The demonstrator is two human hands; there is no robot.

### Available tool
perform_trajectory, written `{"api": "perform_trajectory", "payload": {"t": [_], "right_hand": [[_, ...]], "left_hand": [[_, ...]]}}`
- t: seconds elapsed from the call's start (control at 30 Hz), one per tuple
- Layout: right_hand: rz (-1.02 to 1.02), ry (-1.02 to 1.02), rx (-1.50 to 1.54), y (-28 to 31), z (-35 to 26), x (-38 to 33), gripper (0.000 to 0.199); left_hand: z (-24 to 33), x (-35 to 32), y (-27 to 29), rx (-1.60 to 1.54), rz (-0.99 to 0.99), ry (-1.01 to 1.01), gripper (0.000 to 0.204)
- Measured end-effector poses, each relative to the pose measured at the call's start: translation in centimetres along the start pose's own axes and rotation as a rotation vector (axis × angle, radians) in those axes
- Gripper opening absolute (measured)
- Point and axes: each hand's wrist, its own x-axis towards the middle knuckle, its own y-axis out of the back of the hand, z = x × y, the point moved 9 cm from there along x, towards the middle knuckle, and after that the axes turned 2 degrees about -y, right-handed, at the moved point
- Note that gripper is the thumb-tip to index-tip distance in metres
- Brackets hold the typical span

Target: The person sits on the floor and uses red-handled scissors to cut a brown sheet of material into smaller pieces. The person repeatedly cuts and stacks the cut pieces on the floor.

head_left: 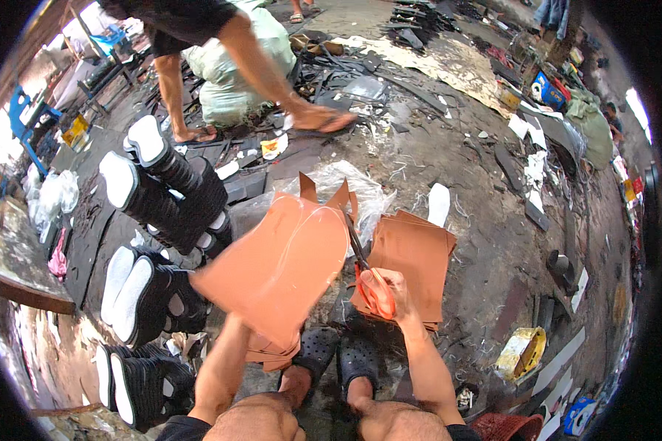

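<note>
My right hand (391,288) is closed round the orange handles of a pair of scissors (376,295). The dark blades point up along the right edge of a brown sheet (268,257) marked with a pale curved line. My left hand reaches under this sheet and holds it up; its fingers are hidden, and only the wrist and forearm (224,353) show. Narrow brown points stick up past the sheet's far edge. To the right lies a stack of similar brown sheets (412,257), partly behind my right hand. More brown pieces (272,353) lie below the held sheet.
Stacks of black and white shoe soles (143,287) stand on the left. Clear plastic (357,187) lies beyond the sheet. Another person's legs (261,73) step past a pale green sack (235,73). Scraps litter the floor; a yellow container (521,353) lies at right.
</note>
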Motion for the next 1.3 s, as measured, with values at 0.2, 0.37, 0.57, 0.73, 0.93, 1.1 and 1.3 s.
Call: {"api": "perform_trajectory", "payload": {"t": [0.2,0.37,0.57,0.73,0.93,1.1,1.3], "right_hand": [[0.141,0.078,0.018,-4.0,1.8,0.9,0.038],[0.093,0.128,-0.042,-4.9,-2.5,3.5,0.041],[0.163,0.116,-0.164,-3.1,-2.8,4.1,0.05],[0.143,0.171,-0.482,-2.3,-4.5,6.6,0.069],[-0.045,0.074,-0.039,-0.8,-0.8,6.2,0.024],[0.085,0.227,-0.317,-0.4,-2.2,5.4,0.035],[0.119,0.163,-0.672,0.2,-6.5,5.6,0.059]], "left_hand": [[2.4,4.3,-8.8,0.085,0.371,-0.622,0.026],[3.5,4.6,-6.2,0.208,0.556,-0.724,0.013],[3.0,3.7,-0.9,0.106,0.479,-0.533,0.025],[2.1,1.2,0.6,0.359,0.416,-0.399,0.031],[6.2,0.7,1.0,0.128,0.503,-0.631,0.061],[9.5,1.9,4.0,0.124,0.443,-0.705,0.073],[7.4,1.9,1.8,0.07,0.01,-0.337,0.078]]}}
